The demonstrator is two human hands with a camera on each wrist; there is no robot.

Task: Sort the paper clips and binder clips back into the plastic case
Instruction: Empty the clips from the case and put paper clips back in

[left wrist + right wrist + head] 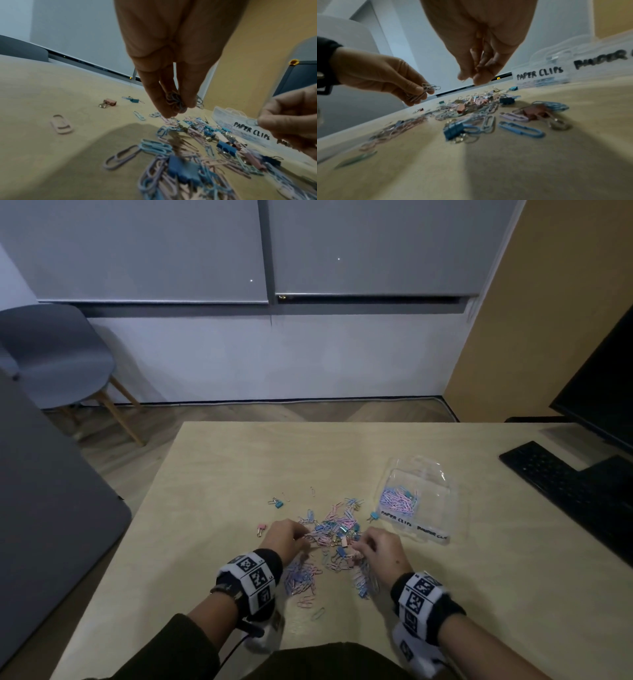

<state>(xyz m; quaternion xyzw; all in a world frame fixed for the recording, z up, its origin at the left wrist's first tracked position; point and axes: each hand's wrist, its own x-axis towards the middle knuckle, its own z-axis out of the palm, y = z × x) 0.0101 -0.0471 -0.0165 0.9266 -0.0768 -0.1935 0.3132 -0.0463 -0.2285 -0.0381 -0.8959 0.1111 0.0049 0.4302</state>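
A pale wooden table (239,474) stands before a white wall with grey blinds, a grey chair (58,354) to the left, a black keyboard (561,481) and monitor to the right. A heap of pastel paper clips and binder clips (334,529) lies mid-table. The left hand (284,537) hovers at the heap's left edge, its fingertips pinching a small bunch of paper clips (175,100). The right hand (380,546) hovers at the heap's right edge, fingertips pressed together; what they hold is unclear. The clear plastic case (442,508), labelled for each kind, sits just right of the heap, paper clips in its left compartment.
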